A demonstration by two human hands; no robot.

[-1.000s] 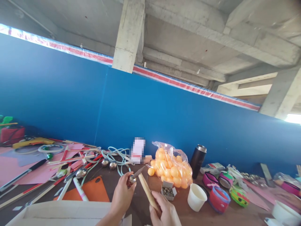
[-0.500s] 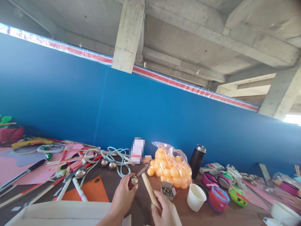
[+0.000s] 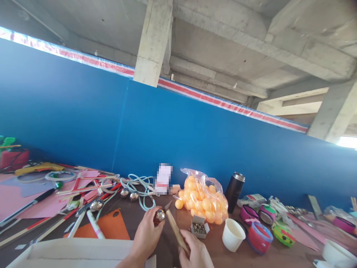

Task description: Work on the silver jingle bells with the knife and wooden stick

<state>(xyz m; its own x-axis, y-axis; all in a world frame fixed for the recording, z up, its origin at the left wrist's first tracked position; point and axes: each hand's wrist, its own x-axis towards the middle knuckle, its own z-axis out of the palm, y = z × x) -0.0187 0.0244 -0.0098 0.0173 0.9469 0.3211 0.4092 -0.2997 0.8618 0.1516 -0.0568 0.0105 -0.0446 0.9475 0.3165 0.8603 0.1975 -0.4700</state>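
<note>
My left hand [image 3: 149, 230] is closed around a shiny round silver bell [image 3: 160, 214], which shows between thumb and fingers. My right hand [image 3: 195, 249] grips a light wooden stick [image 3: 175, 227] that slants up and left. The stick's far end is just right of the bell; I cannot tell whether they touch. A dark pointed strip [image 3: 167, 206] shows behind the bell, its lower part hidden. Right of the stick sits a small open box of metal pieces [image 3: 199, 227]. Beyond it rests a clear bag of orange balls [image 3: 205, 201], with one orange ball [image 3: 179, 204] beside it.
A white cup [image 3: 233, 235] and a black bottle [image 3: 235, 190] stand to the right, near colourful wrist bells [image 3: 260, 238]. Left lie an orange sheet [image 3: 111, 225], loose bells [image 3: 134, 196], pale blue cords [image 3: 139, 182] and several sticks. A blue partition [image 3: 195, 130] rises behind the table.
The bell in my left hand and the stick's far end have come closer together. The stick has tipped slightly lower. Other things stay put apart from a slight shift of view.
</note>
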